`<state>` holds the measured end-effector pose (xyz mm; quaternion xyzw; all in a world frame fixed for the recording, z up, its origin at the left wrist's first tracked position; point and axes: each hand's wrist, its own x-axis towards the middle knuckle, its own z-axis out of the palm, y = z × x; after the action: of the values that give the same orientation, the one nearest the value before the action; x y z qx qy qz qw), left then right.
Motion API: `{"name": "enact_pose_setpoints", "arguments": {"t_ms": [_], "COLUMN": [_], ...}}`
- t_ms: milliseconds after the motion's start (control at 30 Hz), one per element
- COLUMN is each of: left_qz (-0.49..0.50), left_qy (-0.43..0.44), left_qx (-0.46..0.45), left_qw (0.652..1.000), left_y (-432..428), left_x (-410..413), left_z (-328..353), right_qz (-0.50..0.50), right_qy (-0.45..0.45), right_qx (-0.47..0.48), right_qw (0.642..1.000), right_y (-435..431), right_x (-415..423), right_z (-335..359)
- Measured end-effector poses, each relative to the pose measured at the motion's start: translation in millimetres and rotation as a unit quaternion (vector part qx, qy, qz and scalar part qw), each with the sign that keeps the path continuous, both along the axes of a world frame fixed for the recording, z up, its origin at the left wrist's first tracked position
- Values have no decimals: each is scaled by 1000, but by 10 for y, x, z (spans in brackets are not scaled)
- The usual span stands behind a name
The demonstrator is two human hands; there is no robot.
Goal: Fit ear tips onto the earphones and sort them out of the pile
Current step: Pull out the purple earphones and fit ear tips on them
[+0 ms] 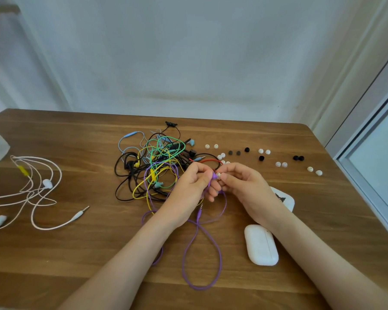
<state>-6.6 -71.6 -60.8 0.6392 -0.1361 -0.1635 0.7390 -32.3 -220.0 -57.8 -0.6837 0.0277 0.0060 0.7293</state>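
pressing a tip [218, 174] onto the purple bud [214, 176] is, i judge, the step in hand. my left hand [192, 184] has thumb and forefinger curled round the bud, its nozzle turned to the right so the other hand can meet it head on. my right hand [242, 186] pinches the white tip between thumb and fingertips, touching the bud's end. whether the tip is seated or only started i cannot tell; the joint is too small from the head view.

both hands work over the middle of the table [76, 265], close under the camera, which lets the cord [202, 265] hang free. it runs down from the left hand and loops on the wood toward me, mostly out of the pile [152, 166], though a purple strand seems to cross into the tangle beside the left wrist.

spare tips [262, 157], white and black, lie mostly in pairs behind and right of the right hand, handy for the second bud. a white set [38, 193] lies well apart on the left; i take that as the sorted side. a case [261, 245] sits by the right forearm.

next i would push and twist gently, since a soft tip can fold or slip off.
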Motion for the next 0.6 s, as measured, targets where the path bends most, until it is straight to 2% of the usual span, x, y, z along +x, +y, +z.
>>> {"name": "enact_pose_setpoints", "arguments": {"t_ms": [200,600], "left_qz": [-4,20], "left_qy": [17,25], "left_qx": [3,7], "left_qw": [1000,999], "left_y": [-8,-28], "left_x": [7,4], "left_z": [-7,-5], "right_qz": [-10,-2], "right_qy": [22,-1], "right_qx": [30,-54], "right_qw": [999,999], "right_y": [4,25], "right_x": [14,-4], "right_z": [-39,-33]}}
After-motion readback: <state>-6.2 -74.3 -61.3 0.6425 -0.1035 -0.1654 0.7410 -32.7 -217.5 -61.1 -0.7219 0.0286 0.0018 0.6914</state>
